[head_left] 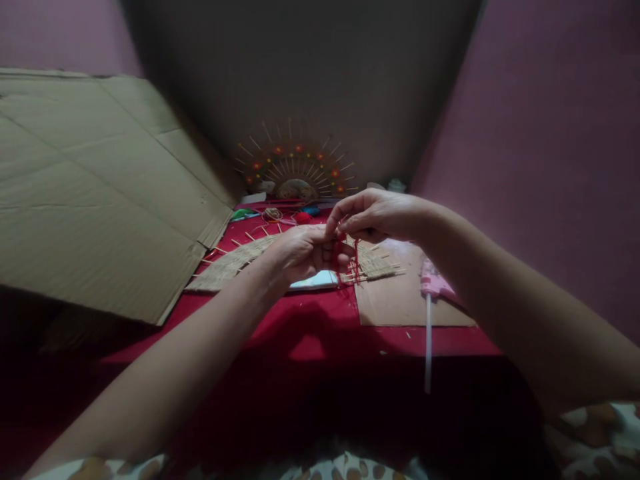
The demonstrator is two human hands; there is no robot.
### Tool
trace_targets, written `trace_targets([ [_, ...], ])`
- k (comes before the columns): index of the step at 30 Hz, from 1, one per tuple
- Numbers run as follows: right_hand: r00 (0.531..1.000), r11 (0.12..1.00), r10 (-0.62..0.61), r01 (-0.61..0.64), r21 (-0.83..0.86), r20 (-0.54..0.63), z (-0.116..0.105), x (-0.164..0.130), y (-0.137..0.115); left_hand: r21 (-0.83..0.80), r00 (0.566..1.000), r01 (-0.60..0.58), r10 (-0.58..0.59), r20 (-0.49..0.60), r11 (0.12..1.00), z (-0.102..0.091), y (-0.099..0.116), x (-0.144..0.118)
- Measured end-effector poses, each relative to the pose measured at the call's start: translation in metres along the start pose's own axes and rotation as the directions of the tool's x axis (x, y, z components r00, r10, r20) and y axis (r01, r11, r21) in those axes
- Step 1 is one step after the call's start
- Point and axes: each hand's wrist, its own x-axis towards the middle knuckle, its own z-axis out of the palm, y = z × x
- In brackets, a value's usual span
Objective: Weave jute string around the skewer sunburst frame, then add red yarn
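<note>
Red yarn point(357, 257) hangs in loose strands between my two hands, above the table. My left hand point(307, 253) is palm up, its thumb and fingers closed on the yarn. From the right, my right hand point(373, 215) reaches over and pinches the yarn with thumb and index finger, touching the left fingertips. Behind and below the hands lies a half-round fan shape of woven straw point(235, 262) with thin sticks poking out along its curve. My hands cover its middle.
A pink glue gun point(434, 280) with a glue stick lies on a cardboard sheet point(395, 310) at the right. Large cardboard point(100, 193) leans at the left. At the back are a decorated stick fan point(296, 167) and a red yarn ball point(303, 218) on red cloth point(300, 313).
</note>
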Motion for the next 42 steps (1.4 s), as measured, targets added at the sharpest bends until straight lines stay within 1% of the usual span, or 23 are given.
trace_targets([
  [3, 1.0, 0.998, -0.016, 0.015, 0.061, 0.023, -0.002, 0.002, 0.008, -0.03, 0.998, -0.002, 0.004, 0.06, 1.0, -0.002, 0.001, -0.003],
  [6, 1.0, 0.989, -0.022, 0.019, 0.143, 0.016, -0.003, 0.004, 0.017, -0.046, 0.994, -0.002, 0.007, 0.11, 0.999, -0.005, 0.006, -0.007],
  [8, 1.0, 0.982, -0.031, 0.03, 0.187, 0.002, -0.003, 0.006, 0.021, -0.029, 0.993, 0.014, -0.01, 0.12, 0.999, -0.007, 0.01, -0.009],
  [9, 0.999, 0.979, -0.042, 0.042, 0.2, -0.005, -0.003, 0.006, 0.023, 0.003, 0.992, 0.02, -0.02, 0.122, 1.0, -0.007, 0.012, -0.011],
  [10, 0.998, 0.977, -0.056, 0.056, 0.206, -0.009, -0.003, 0.007, 0.025, 0.057, 0.992, 0.02, -0.027, 0.124, 0.998, -0.006, 0.014, -0.013],
  [12, 0.996, 0.975, -0.088, 0.086, 0.206, -0.001, -0.004, 0.008, 0.027, 0.223, 0.993, -0.004, -0.024, 0.119, 0.975, -0.004, 0.018, -0.017],
  [14, 0.993, 0.975, -0.113, 0.106, 0.197, 0.023, -0.004, 0.008, 0.029, 0.415, 0.996, -0.026, -0.01, 0.084, 0.909, -0.001, 0.023, -0.022],
  [16, 0.992, 0.978, -0.114, 0.104, 0.181, 0.048, -0.004, 0.009, 0.03, 0.562, 0.999, -0.033, 0.015, 0.037, 0.826, 0.003, 0.03, -0.027],
  [18, 0.993, 0.984, -0.087, 0.073, 0.161, 0.078, -0.002, 0.01, 0.032, 0.649, 1.0, -0.019, 0.029, -0.006, 0.76, 0.005, 0.037, -0.031],
  [20, 0.992, 0.989, -0.049, 0.032, 0.143, 0.115, 0.0, 0.011, 0.035, 0.686, 0.999, -0.003, 0.032, -0.029, 0.727, 0.004, 0.044, -0.033],
  [22, 0.988, 0.992, -0.032, 0.013, 0.128, 0.154, 0.003, 0.011, 0.037, 0.694, 0.998, 0.007, 0.035, -0.045, 0.72, 0.0, 0.05, -0.034],
  [25, 0.982, 0.996, -0.058, 0.044, 0.084, 0.18, 0.009, 0.011, 0.038, 0.674, 0.997, -0.014, 0.059, -0.045, 0.738, -0.005, 0.056, -0.034],
  [29, 0.989, 0.995, -0.089, 0.084, 0.048, 0.12, 0.015, 0.009, 0.038, 0.634, 0.994, -0.049, 0.097, -0.041, 0.772, -0.008, 0.06, -0.036],
  [34, 0.993, 0.987, -0.106, 0.099, 0.123, 0.049, 0.017, 0.008, 0.043, 0.58, 0.992, -0.07, 0.121, -0.049, 0.812, -0.018, 0.063, -0.036],
  [39, 0.992, 0.946, -0.123, 0.128, 0.297, -0.037, 0.011, 0.008, 0.061, 0.549, 0.985, -0.098, 0.158, -0.063, 0.83, -0.034, 0.067, -0.033],
  [42, 0.992, 0.931, -0.098, 0.12, 0.343, -0.081, 0.008, 0.007, 0.071, 0.544, 0.984, -0.088, 0.156, -0.08, 0.834, -0.042, 0.069, -0.033],
])
